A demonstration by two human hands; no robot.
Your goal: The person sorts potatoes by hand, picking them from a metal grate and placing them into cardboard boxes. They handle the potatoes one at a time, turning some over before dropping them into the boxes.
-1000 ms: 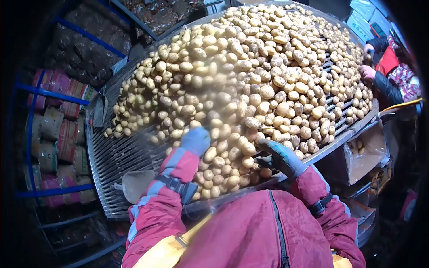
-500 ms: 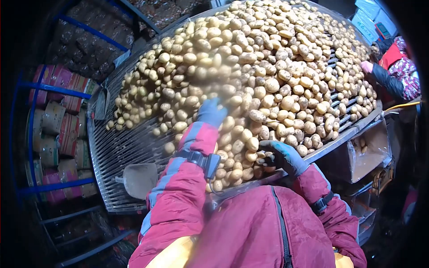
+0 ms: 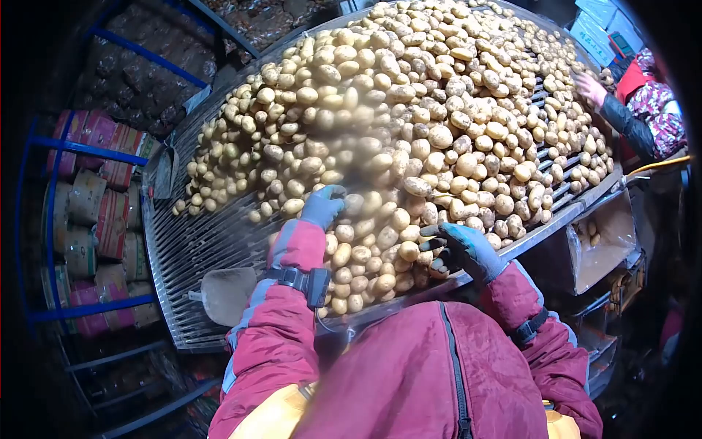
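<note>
my left hand (image 3: 322, 205) rests spread on the potato pile (image 3: 409, 124); right hand (image 3: 459, 249) lies loosely curled on near potatoes, gripping nothing. i'd rake shallow toward the near grate edge (image 3: 197, 263).

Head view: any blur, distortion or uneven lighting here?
Head view: strong fisheye bend with black vignetted corners; potatoes sharp at the far end, smeared with motion blur just above the left hand; right hand crisp; shelves at left dim; no harsh glare.
</note>
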